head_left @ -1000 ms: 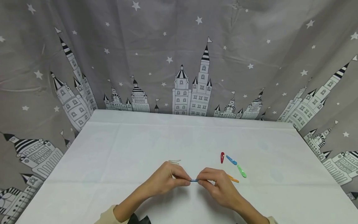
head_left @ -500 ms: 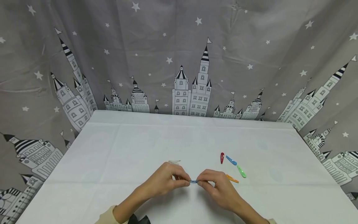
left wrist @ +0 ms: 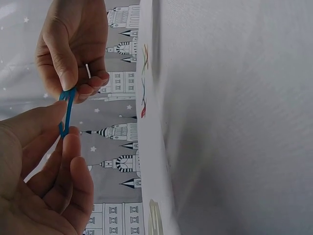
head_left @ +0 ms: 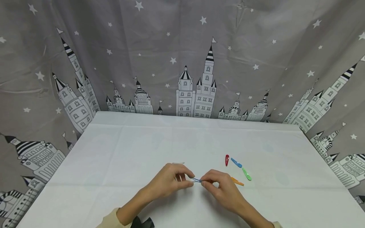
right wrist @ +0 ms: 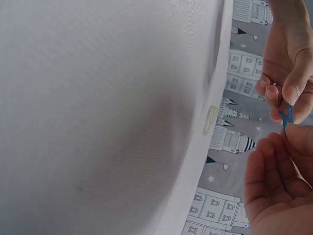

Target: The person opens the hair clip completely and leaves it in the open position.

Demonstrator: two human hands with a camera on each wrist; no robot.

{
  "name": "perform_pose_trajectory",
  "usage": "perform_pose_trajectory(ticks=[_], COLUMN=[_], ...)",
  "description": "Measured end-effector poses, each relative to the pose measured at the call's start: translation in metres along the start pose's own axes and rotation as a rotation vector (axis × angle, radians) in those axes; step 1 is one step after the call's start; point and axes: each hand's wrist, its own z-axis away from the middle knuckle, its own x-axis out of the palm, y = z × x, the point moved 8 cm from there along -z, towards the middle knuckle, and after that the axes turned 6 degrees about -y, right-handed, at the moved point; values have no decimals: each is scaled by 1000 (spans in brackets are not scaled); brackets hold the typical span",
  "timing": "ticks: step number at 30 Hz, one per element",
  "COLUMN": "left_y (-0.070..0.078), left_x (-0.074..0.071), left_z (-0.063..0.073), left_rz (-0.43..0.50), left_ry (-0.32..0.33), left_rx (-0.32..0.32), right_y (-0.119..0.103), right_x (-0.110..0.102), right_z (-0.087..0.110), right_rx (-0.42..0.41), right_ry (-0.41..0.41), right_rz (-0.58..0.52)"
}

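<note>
Between my two hands, over the white table, is a blue snap hair clip [head_left: 196, 180], its two prongs spread apart at the left end. My right hand [head_left: 220, 186] pinches the clip's right end between thumb and forefinger. At the other end, the thumb and forefinger of my left hand [head_left: 171, 180] are on the parted prongs. The left wrist view shows the clip [left wrist: 68, 112] held at both ends, with fingers covering its tips. Just behind my left hand lies a cream hair clip [head_left: 178, 163], partly hidden.
Beside my right hand an orange hair clip [head_left: 237, 181] lies partly covered. Further back are green [head_left: 246, 174], blue [head_left: 236, 162] and red [head_left: 227, 160] clips. A grey castle-print curtain [head_left: 159, 57] hangs behind the white table [head_left: 128, 148].
The blue hair clip was a single thin bar and now shows two separated prongs. My left forefinger has lifted away from the thumb; the right hand has barely moved.
</note>
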Motion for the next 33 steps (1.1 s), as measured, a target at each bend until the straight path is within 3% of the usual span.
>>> perform_pose_trajectory(ticks=[10, 23, 33], left_y=[-3, -3, -5], left_x=[-2, 0, 0], left_z=[0, -1, -1], left_rz=[-10, -40, -44], left_ry=[28, 33, 23], left_rx=[-5, 24, 6], right_y=[7, 7, 10], right_x=[1, -2, 1], right_z=[-1, -1, -3], right_rx=[68, 38, 45], right_ry=[16, 70, 55], right_rz=[20, -7, -19])
